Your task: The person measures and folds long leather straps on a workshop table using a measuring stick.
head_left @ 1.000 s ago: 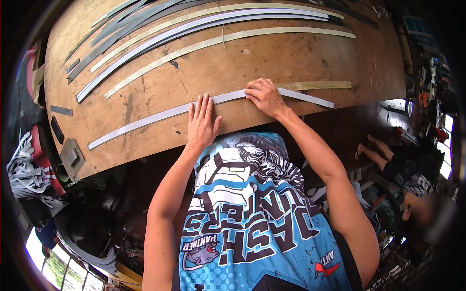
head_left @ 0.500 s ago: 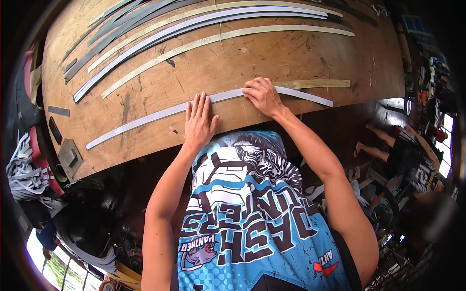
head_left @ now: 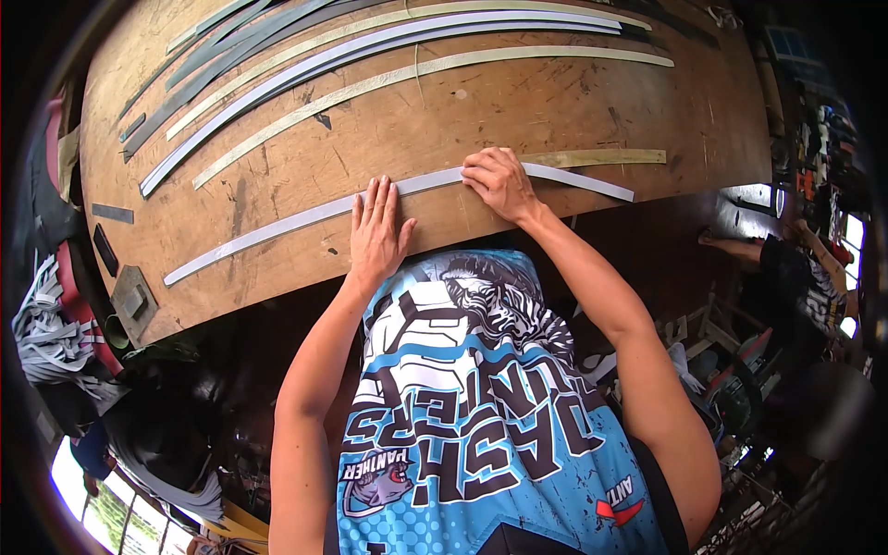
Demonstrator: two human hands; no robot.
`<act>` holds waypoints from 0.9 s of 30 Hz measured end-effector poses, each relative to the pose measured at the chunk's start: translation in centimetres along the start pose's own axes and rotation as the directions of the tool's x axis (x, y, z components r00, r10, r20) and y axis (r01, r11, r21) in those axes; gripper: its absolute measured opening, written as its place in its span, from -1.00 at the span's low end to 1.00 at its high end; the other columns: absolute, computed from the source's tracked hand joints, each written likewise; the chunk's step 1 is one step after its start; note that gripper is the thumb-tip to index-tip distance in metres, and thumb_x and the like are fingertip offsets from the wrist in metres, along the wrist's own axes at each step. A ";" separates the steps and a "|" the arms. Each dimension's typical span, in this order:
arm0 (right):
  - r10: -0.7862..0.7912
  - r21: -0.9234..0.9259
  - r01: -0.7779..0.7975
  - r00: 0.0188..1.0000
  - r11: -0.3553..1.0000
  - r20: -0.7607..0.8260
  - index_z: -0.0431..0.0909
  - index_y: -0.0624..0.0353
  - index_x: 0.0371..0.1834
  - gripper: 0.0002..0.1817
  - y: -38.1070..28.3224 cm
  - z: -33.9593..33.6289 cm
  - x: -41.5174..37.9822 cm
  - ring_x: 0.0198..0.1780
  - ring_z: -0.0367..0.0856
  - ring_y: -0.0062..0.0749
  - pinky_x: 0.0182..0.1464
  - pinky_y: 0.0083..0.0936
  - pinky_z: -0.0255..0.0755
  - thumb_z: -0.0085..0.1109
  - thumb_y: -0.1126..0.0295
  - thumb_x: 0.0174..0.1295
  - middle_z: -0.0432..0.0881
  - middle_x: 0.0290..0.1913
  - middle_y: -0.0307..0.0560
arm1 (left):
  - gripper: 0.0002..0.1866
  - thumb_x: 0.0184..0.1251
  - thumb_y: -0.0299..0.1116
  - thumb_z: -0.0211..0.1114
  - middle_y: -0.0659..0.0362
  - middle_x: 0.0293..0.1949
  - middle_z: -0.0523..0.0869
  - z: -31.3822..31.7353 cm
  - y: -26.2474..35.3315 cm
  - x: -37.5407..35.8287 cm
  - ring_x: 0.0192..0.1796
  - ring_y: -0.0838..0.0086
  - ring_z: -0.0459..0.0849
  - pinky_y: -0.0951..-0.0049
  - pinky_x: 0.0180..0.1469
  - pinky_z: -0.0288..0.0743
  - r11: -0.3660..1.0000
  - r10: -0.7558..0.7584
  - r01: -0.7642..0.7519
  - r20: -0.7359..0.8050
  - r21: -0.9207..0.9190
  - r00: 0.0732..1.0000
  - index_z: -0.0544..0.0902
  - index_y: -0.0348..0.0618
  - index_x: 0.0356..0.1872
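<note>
White strip (head_left: 430,180) looks smooth, wooden table (head_left: 555,111) scratched.

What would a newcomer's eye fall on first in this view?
Probably the bright blue, white and black lettered shirt, filling the lower middle. Just above it, the flat bare left hand and curled bare right hand rest on a long, thin, pale-grey strip near the close edge of the scuffed brown wooden table. Farther across lie long cream, white and dark-grey strips.

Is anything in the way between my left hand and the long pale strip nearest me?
Nothing visible: your left hand lies across the pale strip, and no other strip comes between them.
</note>
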State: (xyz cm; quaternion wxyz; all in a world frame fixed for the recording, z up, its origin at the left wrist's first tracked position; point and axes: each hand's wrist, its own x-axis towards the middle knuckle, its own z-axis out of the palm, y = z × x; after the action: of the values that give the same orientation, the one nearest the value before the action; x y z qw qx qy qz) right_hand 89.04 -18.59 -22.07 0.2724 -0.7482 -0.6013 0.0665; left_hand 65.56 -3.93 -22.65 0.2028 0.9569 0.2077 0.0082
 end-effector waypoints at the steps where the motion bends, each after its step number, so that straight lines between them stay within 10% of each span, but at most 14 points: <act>1: 0.000 -0.002 0.000 1.000 1.000 -0.002 0.72 0.11 -0.30 -0.85 0.0 0.0 0.0 0.02 0.60 -0.35 0.13 -0.34 0.36 0.38 0.35 0.09 0.70 -0.13 -0.29 | -0.30 0.52 -0.02 0.06 -0.04 0.55 0.21 0.0 0.0 0.0 0.63 0.13 0.04 0.03 0.61 -0.18 1.000 -0.002 0.002 0.005 0.000 1.000 0.24 -0.33 0.49; 14: 0.002 -0.004 -0.002 0.999 1.000 -0.037 0.72 0.17 -0.34 -0.88 -0.5 -0.1 0.3 -0.02 0.62 -0.31 0.13 -0.31 0.38 0.39 0.40 0.08 0.71 -0.15 -0.23 | -0.70 0.25 -0.35 0.36 0.04 -0.01 0.66 -0.6 0.2 4.0 0.04 0.12 0.56 0.18 0.14 0.42 0.972 -0.046 -0.006 -0.215 -0.235 0.976 0.69 -0.20 -0.01; 27: 0.025 -0.017 -0.025 1.000 1.000 -0.018 0.71 0.14 -0.33 -0.90 -1.4 -0.7 0.9 -0.05 0.62 -0.29 0.08 -0.32 0.37 0.36 0.40 0.09 0.67 -0.16 -0.22 | -0.75 0.22 -0.35 0.38 0.09 -0.05 0.69 -0.2 -0.1 4.4 0.00 0.15 0.57 0.22 0.07 0.44 0.974 -0.033 -0.017 -0.214 -0.226 0.976 0.73 -0.16 -0.10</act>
State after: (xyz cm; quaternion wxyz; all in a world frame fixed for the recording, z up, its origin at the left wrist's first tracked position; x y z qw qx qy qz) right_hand 88.34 -17.83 -20.54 0.2702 -0.7585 -0.5901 0.0582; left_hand 69.54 -1.96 -22.82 0.2870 0.9200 0.2301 0.1350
